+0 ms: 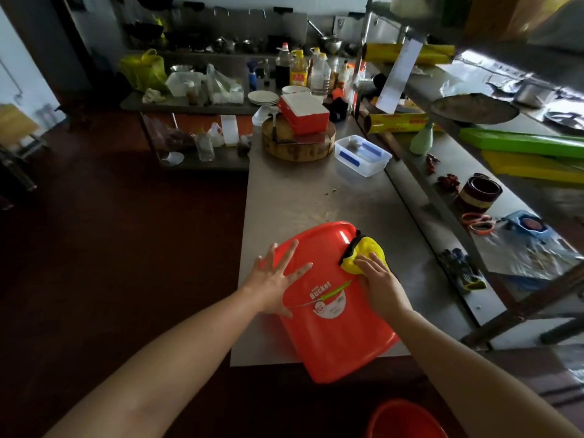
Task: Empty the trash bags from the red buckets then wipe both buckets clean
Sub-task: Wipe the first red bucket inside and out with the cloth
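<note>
red bucket (331,327): on its side, table (300,191) edge | yellow cloth (371,248): against it | second bucket (404,418): bottom edge, cropped

Both bare forearms come in from the bottom edge, angled toward each other. Left hand (278,279): palm down, fingers straight and spread wide, thumb out to the right, pressed flat on the bucket (331,336). Wrist about in line with the forearm. Right hand (377,281): back up, fingers bent over the cloth (369,248), gripping it bunched under the palm against the bucket. Hands near, not touching.
</note>
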